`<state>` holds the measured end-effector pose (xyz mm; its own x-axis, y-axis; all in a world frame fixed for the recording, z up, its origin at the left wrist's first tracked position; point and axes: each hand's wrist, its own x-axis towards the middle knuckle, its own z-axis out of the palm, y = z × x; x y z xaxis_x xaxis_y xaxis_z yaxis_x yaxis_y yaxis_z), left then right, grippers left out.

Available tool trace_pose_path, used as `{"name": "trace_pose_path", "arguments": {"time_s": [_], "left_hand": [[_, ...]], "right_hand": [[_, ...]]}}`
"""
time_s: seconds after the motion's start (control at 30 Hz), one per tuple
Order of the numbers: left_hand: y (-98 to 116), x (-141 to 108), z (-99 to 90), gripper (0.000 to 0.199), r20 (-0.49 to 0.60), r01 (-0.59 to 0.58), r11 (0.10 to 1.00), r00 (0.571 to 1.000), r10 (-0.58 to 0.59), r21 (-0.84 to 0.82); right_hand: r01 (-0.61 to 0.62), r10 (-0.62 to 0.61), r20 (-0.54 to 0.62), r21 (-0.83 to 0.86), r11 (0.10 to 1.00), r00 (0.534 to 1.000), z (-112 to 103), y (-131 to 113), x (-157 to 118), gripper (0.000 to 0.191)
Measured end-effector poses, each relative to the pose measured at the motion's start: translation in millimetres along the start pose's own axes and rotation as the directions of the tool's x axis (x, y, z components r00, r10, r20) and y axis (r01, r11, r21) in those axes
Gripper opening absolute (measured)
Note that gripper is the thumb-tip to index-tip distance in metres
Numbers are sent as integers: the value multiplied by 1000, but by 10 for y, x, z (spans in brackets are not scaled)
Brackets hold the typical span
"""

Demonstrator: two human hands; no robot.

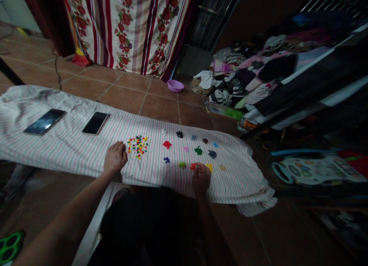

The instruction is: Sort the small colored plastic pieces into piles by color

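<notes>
A mixed pile of small coloured pieces [138,146] lies on the striped cloth [152,174]. Just left of it rests my left hand [115,157], its fingers curled and nothing visible in it. My right hand [201,175] is pinched at the orange pieces [193,166], beside the yellow pieces [209,167]; what its fingertips hold, if anything, is too small to tell. Around it are single-colour groups: red [167,144], black [179,134], dark green [198,150], pink [186,148], purple [166,160], light green [181,165], grey [212,154] and several others.
Two phones, one silvery [45,122] and one dark [96,123], lie on the cloth at the left. Beyond it, a purple basin [175,86] stands on the tiled floor near a floral curtain [126,28]. Clothes [247,70] are heaped at the right.
</notes>
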<state>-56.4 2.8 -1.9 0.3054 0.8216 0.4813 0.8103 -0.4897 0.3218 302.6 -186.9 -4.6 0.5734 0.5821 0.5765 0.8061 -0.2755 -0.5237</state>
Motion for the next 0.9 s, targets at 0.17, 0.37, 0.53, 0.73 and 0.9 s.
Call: {"name": "trace_pose_path", "arguments": {"time_s": [0.17,0.37,0.53,0.73,0.9], "left_hand": [[8,4,-15,29,23,-3,1000,1000,3,12],[13,7,-30,30,41,18,1000,999,-18,6],[11,4,-24,32,51,22,1000,998,-22,-15],[13,2,-18,34,51,33,999,998,-32,-23],[8,2,-10,33,44,14,1000,999,-14,-11]], "right_hand": [[91,-92,15,41,995,996,55,-202,-2,38],[184,-195,77,130,974,978,252,-596,-69,32],[190,-241,182,259,947,953,451,-981,-128,34],[162,-273,307,341,926,912,711,-1339,-132,33],[184,-343,399,385,904,851,920,-1512,-61,33]]}}
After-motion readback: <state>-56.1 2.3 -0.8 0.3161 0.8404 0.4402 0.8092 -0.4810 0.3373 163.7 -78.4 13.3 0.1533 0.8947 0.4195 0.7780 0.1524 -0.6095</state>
